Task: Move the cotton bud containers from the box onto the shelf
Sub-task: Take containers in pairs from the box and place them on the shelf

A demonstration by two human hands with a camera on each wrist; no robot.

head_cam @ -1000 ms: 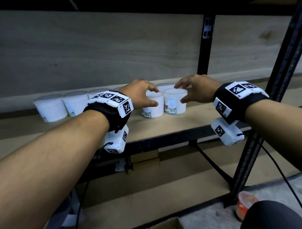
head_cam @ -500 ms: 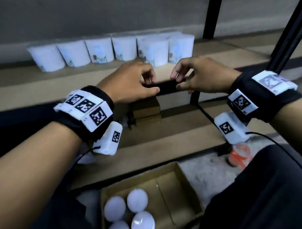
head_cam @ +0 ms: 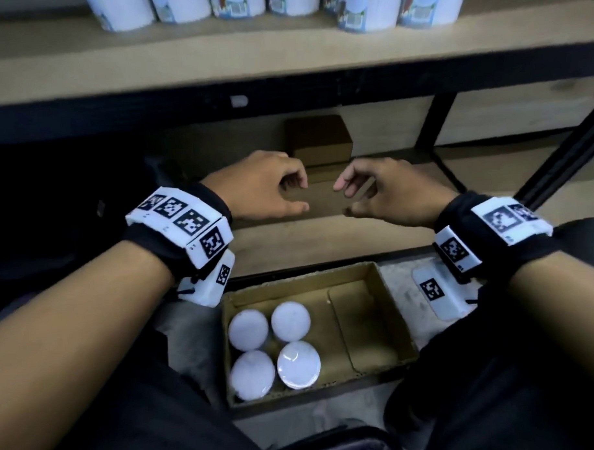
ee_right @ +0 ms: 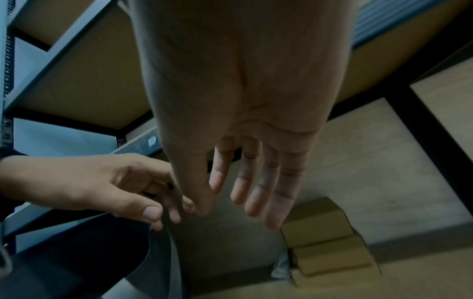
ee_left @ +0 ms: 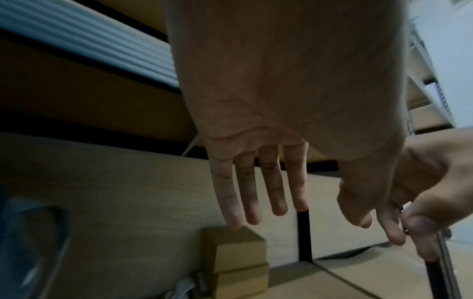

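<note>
Several white round cotton bud containers (head_cam: 273, 347) stand lids up in the left half of an open cardboard box (head_cam: 376, 326) on the floor. More white containers (head_cam: 362, 10) stand in a row on the wooden shelf (head_cam: 249, 54) above. My left hand (head_cam: 288, 195) and right hand (head_cam: 355, 196) hang empty in front of the lower shelf, above and behind the box, fingers relaxed and loosely bent. The wrist views show the left hand (ee_left: 258, 192) and the right hand (ee_right: 245, 188) with fingers spread and holding nothing.
Small brown cardboard boxes (head_cam: 319, 140) are stacked on the lower shelf behind my hands. A black metal upright (head_cam: 437, 122) and a diagonal brace (head_cam: 562, 161) stand at the right. The right half of the box is bare. My dark trousers flank the box.
Both hands have left the containers on the shelf and dropped below its edge. The view has tilted down, bringing the box on the floor into sight.
</note>
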